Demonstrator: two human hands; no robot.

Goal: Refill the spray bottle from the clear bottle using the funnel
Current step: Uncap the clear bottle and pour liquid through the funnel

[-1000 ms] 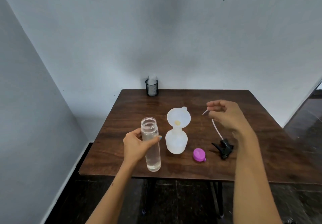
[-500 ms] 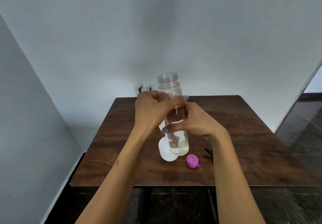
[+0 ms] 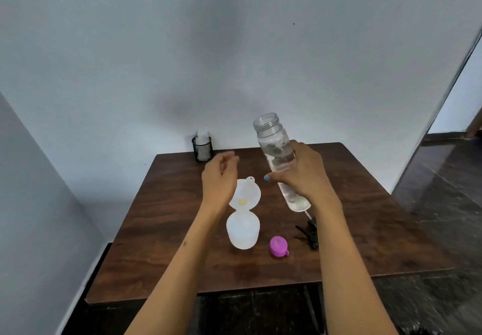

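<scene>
A: Where is the clear bottle point(image 3: 277, 152)?
B: Lifted off the table point(image 3: 161, 230), uncapped and tilted with its mouth toward 11 o'clock. The right hand point(image 3: 302, 175) is wrapped round its middle.
A: And the left hand point(image 3: 218, 178)?
B: Free, fingers loosely spread, hovering just at 10 o'clock of the funnel point(image 3: 246, 196), which sits in the neck of the spray bottle point(image 3: 243, 230).
A: What lies around them?
B: A pink cap point(image 3: 278, 247) at 4 o'clock of the spray bottle, and the black spray head point(image 3: 309, 233) beyond it, partly behind the right forearm. A mesh cup point(image 3: 202, 148) stands at the far edge. The table's near strip is bare.
A: Any writing?
B: None that I can read.
</scene>
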